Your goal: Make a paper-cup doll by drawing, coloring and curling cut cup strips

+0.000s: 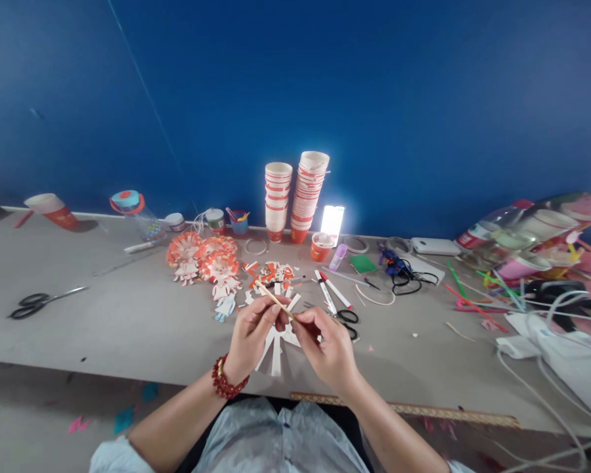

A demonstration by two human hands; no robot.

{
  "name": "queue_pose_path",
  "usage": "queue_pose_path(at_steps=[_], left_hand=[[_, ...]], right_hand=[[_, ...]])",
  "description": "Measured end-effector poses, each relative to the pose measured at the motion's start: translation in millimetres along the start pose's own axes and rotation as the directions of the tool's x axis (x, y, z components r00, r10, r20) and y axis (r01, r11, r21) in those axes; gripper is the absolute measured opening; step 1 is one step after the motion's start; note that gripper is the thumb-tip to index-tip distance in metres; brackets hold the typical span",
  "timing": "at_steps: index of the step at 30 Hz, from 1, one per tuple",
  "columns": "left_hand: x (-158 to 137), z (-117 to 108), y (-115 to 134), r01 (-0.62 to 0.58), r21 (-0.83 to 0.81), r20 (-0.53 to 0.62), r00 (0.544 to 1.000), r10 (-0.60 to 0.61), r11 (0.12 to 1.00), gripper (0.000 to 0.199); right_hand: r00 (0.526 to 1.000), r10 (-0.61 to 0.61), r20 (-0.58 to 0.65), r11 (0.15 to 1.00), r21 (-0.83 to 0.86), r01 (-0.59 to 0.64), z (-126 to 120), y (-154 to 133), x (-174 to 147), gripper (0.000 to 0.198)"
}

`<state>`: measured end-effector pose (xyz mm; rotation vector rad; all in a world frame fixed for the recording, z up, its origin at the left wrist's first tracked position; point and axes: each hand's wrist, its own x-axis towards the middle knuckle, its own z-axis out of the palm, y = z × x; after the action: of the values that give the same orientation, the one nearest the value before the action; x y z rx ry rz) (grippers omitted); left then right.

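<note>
A thin pale wooden-looking stick (272, 297) slants between my hands over the table. My left hand (251, 338) pinches it along its length, and a red beaded bracelet circles that wrist. My right hand (329, 347) has its thumb and fingers closed on the stick's lower end. Under my hands lies a white paper cup cut into splayed strips (276, 358), partly hidden by my fingers. Just beyond are orange and white paper scraps (270, 272). Black-handled scissors (347, 316) lie beside my right hand, partly covered. A black-capped and a red marker (335, 289) rest close by.
Paper figures with orange fringes (219, 263) lie left of the scraps. Two tall stacks of paper cups (309, 194) stand by the blue wall, next to a lit phone (333, 223). More scissors (34, 303) are far left. Bottles, straws and white cables (546, 335) crowd the right.
</note>
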<state>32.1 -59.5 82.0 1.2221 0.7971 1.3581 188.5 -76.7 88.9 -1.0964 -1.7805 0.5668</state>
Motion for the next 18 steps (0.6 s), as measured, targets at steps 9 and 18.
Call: queue_pose_path(at_steps=[9, 18], left_hand=[[-2.4, -1.1, -1.3, 0.028, -0.024, 0.007, 1.000, -0.028, 0.999, 0.025], [-1.9, 2.8, 2.7, -0.002, 0.004, -0.018, 1.000, 0.002, 1.000, 0.025]], right_hand=[[1.000, 0.028, -0.002, 0.999, 0.038, -0.028, 1.0, -1.5, -0.7, 0.013], [0.984, -0.168, -0.051, 0.964, -0.216, 0.154, 3.6, -0.9, -3.3, 0.012]])
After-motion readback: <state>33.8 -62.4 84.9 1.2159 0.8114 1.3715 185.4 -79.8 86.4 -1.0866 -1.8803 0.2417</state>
